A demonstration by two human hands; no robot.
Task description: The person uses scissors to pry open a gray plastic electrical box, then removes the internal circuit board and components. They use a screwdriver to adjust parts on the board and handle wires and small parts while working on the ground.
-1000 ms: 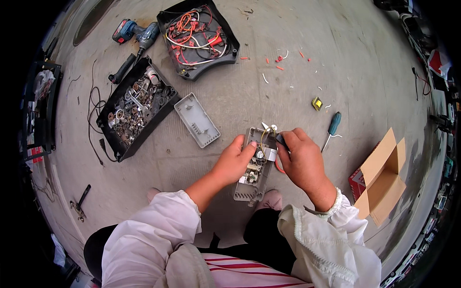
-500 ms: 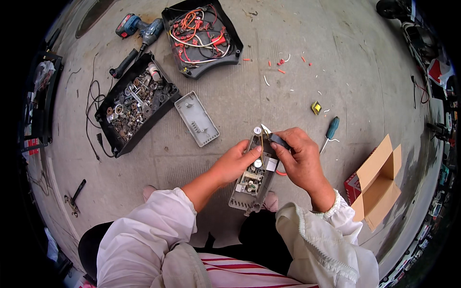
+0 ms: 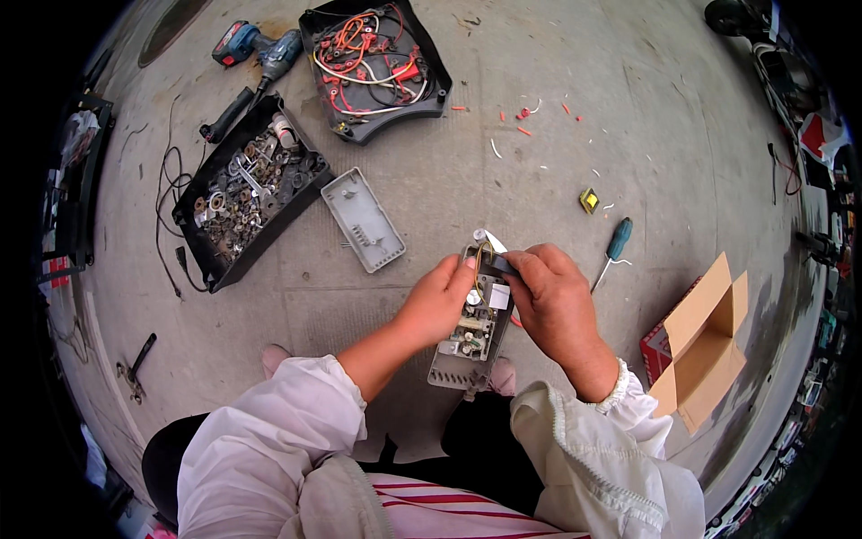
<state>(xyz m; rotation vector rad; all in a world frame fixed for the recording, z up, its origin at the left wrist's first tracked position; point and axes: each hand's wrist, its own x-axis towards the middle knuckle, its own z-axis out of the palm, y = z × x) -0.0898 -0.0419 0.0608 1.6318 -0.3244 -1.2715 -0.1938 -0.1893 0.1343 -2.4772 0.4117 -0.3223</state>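
Observation:
A grey plastic housing with electronic parts inside is tilted between my hands, above my feet. My left hand is closed on its left side, the thumb by the thin brown and yellowish wires. At the upper end of the housing, my right hand grips a knife by its dark handle. The pale blade points up and left, next to the wires and a small round white part. Whether the edge touches a wire, I cannot tell. The matching grey cover lies on the floor to the left.
At upper left are a black tray of metal hardware, a tray of wires and a cordless power tool. To the right lie a screwdriver, a yellow transformer-like part and an open cardboard box. Wire scraps litter the floor.
My right hand has turned slightly, bringing the knife's handle lower and closer over the housing's upper end. My left thumb has shifted up along the wires.

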